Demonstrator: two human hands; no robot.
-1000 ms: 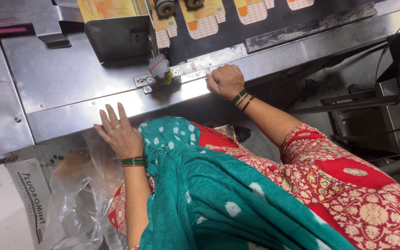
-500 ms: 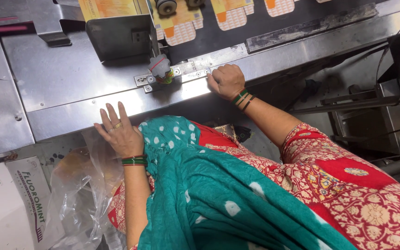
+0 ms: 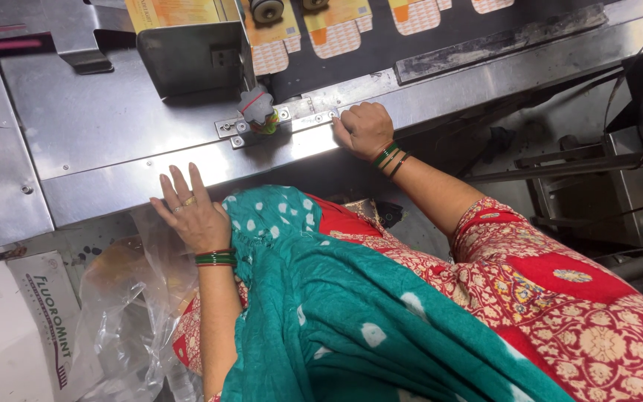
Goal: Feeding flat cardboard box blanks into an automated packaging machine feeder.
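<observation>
Steel ledge: left hand flat on near edge, fingers spread, holding nothing. Right hand fisted, fingers pressed together, on bracket, just right of red knob. Orange cards on far belt.

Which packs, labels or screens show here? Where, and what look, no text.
Flat cartons: on the dark belt at top, yellow-orange with pale grid flaps.
Carton stack: in the steel holder at top left, yellow-orange.
White box: bottom left, beside the left hand, white with dark print and a toothbrush drawing.
Plastic bag: next to it, clear, crumpled.
No screens.
</observation>
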